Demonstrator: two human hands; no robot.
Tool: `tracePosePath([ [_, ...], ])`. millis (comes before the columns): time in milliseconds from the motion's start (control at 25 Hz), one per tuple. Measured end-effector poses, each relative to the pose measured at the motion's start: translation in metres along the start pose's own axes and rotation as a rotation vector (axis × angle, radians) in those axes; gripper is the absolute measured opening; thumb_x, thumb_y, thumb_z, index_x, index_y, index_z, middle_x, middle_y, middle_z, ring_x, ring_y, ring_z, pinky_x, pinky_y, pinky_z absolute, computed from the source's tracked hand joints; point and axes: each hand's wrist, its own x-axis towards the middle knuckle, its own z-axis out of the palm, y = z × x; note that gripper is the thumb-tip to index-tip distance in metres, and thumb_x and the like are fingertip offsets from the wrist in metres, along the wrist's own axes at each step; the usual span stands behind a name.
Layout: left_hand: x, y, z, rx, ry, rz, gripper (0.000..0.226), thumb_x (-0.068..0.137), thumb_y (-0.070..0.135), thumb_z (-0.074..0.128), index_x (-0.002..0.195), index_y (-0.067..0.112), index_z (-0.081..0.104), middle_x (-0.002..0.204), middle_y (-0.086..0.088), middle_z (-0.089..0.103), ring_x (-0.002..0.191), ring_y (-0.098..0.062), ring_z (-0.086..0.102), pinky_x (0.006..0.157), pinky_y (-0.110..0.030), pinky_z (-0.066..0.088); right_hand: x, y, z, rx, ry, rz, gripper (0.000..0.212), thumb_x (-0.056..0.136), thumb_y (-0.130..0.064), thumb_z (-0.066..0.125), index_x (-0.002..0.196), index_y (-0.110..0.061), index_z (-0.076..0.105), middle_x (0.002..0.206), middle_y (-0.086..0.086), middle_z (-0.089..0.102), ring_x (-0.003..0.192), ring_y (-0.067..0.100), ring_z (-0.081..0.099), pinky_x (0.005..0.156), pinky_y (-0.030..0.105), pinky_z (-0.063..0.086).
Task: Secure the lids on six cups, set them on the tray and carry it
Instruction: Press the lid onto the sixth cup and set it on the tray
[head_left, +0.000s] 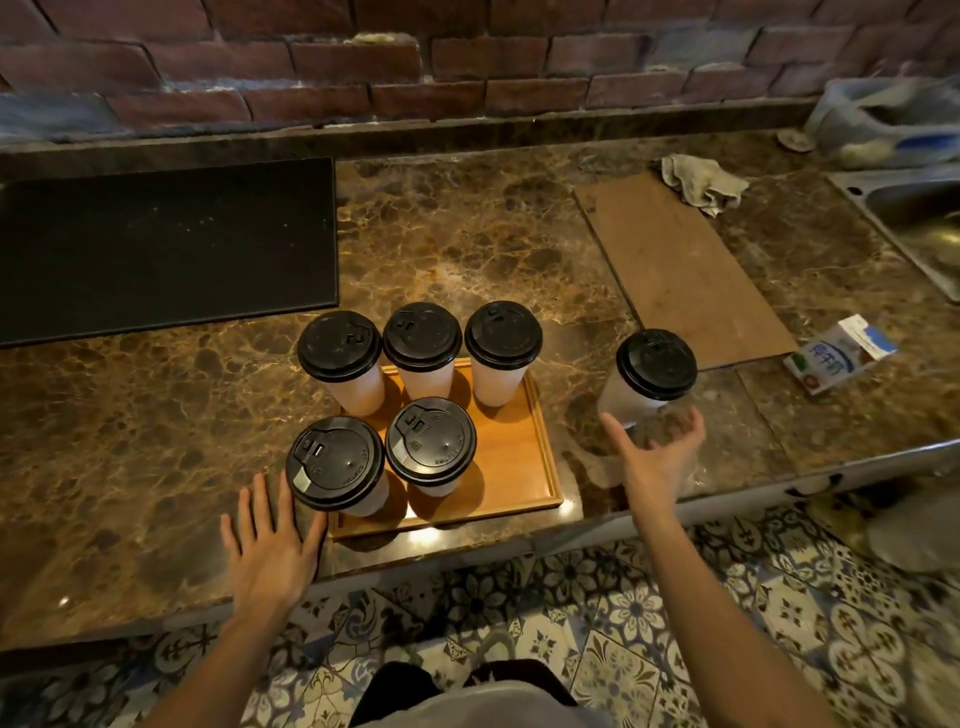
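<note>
Counter (467, 234): five cups (422, 338) on tray (519, 457), sixth cup (655, 366) beside; left hand (270, 545), right hand (655, 460) splayed

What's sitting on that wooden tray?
Five lidded cups stand on the tray, three behind, two in front; its near right corner is bare. A sixth cup stands off it. The lids hide what the cups contain.

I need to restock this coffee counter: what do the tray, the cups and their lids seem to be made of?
tray: wood, perhaps bamboo; warm orange, smooth, with a soft sheen near its front edge.
cups: probably paper; pale, matte walls.
lids: black plastic; moulded sip flaps, raised lettering, slight gloss.
</note>
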Motion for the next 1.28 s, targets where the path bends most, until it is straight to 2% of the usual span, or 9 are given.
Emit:
tracePosePath([
  [80,0.001,0.001,0.001,-0.005,0.001,-0.002,0.067,0.096,0.053,0.025,0.152,0.020,0.008,0.160,-0.001,-0.008,0.147,-0.019,-0.009,0.116,-0.040,-0.011,0.013,-0.003,0.000,-0.044,-0.112,-0.039,0.108,0.072,-0.021,0.087,0.154,-0.017,0.016,0.156,0.004,0.028,0.136,0.006,0.028,0.095,0.000,0.030],
  [120,0.001,0.000,0.002,-0.005,0.003,-0.006,0.067,0.096,0.053,0.026,0.152,0.020,0.010,0.160,-0.001,-0.007,0.147,-0.020,-0.009,0.116,-0.039,-0.010,0.018,-0.004,0.001,-0.059,-0.128,-0.052,0.108,0.072,-0.022,0.087,0.154,-0.018,0.017,0.157,0.003,0.029,0.136,0.004,0.028,0.094,-0.002,0.029],
  [360,0.004,-0.003,0.010,0.010,0.042,-0.011,0.072,0.091,0.059,0.019,0.152,0.021,0.012,0.161,-0.002,-0.001,0.147,-0.020,-0.005,0.116,-0.040,-0.009,0.031,-0.001,0.009,0.012,-0.097,-0.030,0.096,0.074,-0.017,0.085,0.151,-0.015,0.028,0.152,0.006,0.041,0.140,0.018,0.040,0.116,0.037,0.034],
  [520,0.006,-0.006,0.018,0.015,0.073,-0.008,0.072,0.094,0.061,0.015,0.151,0.018,0.015,0.160,-0.005,0.003,0.147,-0.023,-0.001,0.116,-0.041,-0.007,0.039,0.006,0.012,-0.035,-0.058,-0.067,0.096,0.073,-0.024,0.086,0.151,-0.019,0.030,0.151,0.004,0.044,0.140,0.018,0.039,0.117,0.044,0.034],
  [760,0.008,-0.012,0.026,-0.005,0.108,0.006,0.078,0.087,0.061,0.014,0.150,0.016,0.020,0.160,-0.007,0.010,0.147,-0.024,0.004,0.116,-0.041,-0.005,0.039,0.001,0.014,-0.039,-0.014,-0.121,0.090,0.071,-0.022,0.087,0.146,-0.016,0.038,0.143,0.001,0.051,0.132,0.010,0.045,0.113,0.034,0.038],
  [960,0.009,-0.014,0.029,-0.008,0.116,0.003,0.075,0.091,0.062,0.017,0.150,0.017,0.022,0.160,-0.006,0.011,0.146,-0.024,0.005,0.116,-0.042,-0.004,0.035,-0.041,0.013,0.008,-0.040,-0.225,0.084,0.073,-0.026,0.086,0.143,-0.022,0.040,0.126,-0.014,0.052,0.117,-0.003,0.051,0.092,0.007,0.044],
  [1080,0.007,-0.012,0.025,-0.001,0.096,0.006,0.071,0.094,0.061,0.018,0.151,0.019,0.019,0.160,-0.005,0.007,0.147,-0.023,0.002,0.116,-0.043,-0.004,0.028,-0.088,0.014,0.013,-0.070,-0.316,0.074,0.074,-0.029,0.085,0.135,-0.025,0.043,0.120,-0.017,0.054,0.106,-0.012,0.054,0.088,0.011,0.048],
  [1160,0.006,-0.008,0.019,-0.018,0.083,0.002,0.073,0.090,0.060,0.017,0.151,0.020,0.019,0.160,-0.004,0.005,0.147,-0.022,0.000,0.116,-0.042,-0.006,0.018,-0.121,0.016,0.019,-0.083,-0.378,0.073,0.073,-0.032,0.085,0.134,-0.020,0.046,0.121,-0.010,0.056,0.106,-0.006,0.056,0.089,0.015,0.050],
  [1280,0.000,-0.004,0.012,-0.052,0.071,-0.001,0.068,0.094,0.055,0.025,0.151,0.020,0.018,0.160,-0.005,0.003,0.147,-0.022,0.000,0.116,-0.042,-0.004,-0.003,-0.167,0.018,0.052,-0.145,-0.464,0.071,0.073,-0.037,0.084,0.130,-0.026,0.044,0.119,-0.013,0.056,0.106,-0.005,0.056,0.083,0.011,0.051],
])
